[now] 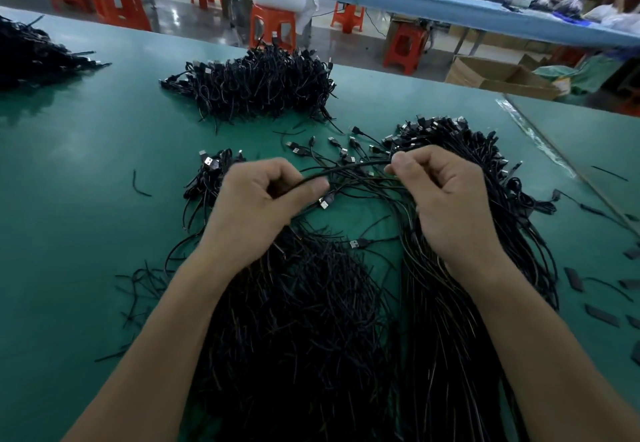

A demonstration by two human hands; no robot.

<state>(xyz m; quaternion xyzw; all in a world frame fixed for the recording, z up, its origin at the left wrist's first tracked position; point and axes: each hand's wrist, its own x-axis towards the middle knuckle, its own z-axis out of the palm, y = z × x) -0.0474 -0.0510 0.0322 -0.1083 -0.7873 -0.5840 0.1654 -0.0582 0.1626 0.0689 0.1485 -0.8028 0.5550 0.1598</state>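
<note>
Black cable (349, 166), one: left hand (263, 199) gripped it on one side, right hand (440, 192) pinched it on the other; long axis ran crosswise, parallel to the worktop's (86, 164) near edge.

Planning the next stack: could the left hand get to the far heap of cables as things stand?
Probably yes, though it is busy: the left hand grips a cable stretched to the right hand. Beyond it, only bare table lies before the far heap.

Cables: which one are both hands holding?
The one cable stretched between left hand and right hand; the rest lie in heaps on the table.
</note>
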